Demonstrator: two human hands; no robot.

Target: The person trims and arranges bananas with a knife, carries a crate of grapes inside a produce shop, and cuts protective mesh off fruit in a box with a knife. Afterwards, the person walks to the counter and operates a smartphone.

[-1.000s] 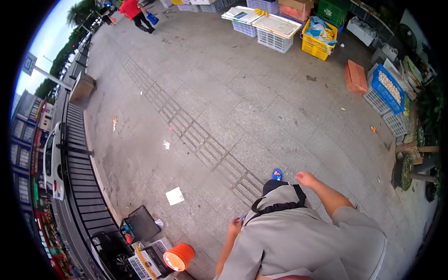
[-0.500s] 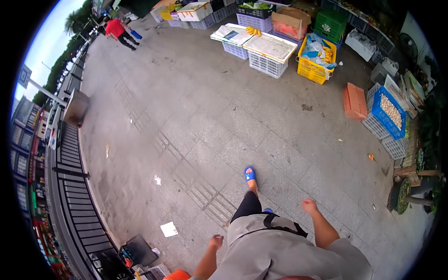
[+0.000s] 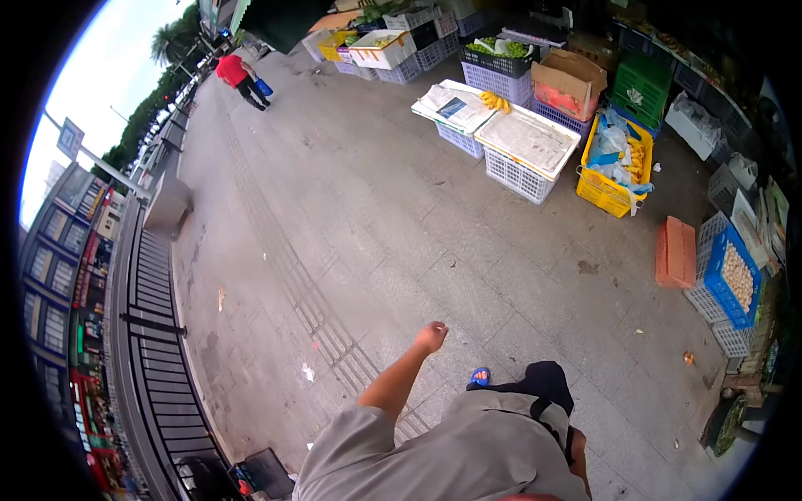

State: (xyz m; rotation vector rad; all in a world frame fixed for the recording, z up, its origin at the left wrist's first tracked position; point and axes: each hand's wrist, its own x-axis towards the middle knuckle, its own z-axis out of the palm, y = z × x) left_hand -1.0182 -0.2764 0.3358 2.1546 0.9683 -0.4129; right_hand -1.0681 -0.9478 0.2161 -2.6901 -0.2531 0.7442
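My left hand (image 3: 432,336) is stretched forward above the pavement, its fingers curled closed with nothing visible in them. Below and to the right of it, a blue sandal (image 3: 479,377) shows on one foot, beside my dark shorts (image 3: 548,384). At the right side of my grey shirt (image 3: 476,442) a strip of bare skin shows past a black strap (image 3: 543,409). My right hand cannot be made out there; its fingers are hidden.
White-topped crates (image 3: 528,140) with bananas (image 3: 494,101), a yellow crate (image 3: 603,194) and a blue tray (image 3: 735,275) line the right. A black railing (image 3: 154,334) runs along the left. Far ahead is a person in red (image 3: 234,71). Grey paving (image 3: 376,225) lies between.
My left hand has swung forward and up, while my right hand has gone back out of sight. The view has shifted: crates appear lower and farther right. The orange bucket is out of view.
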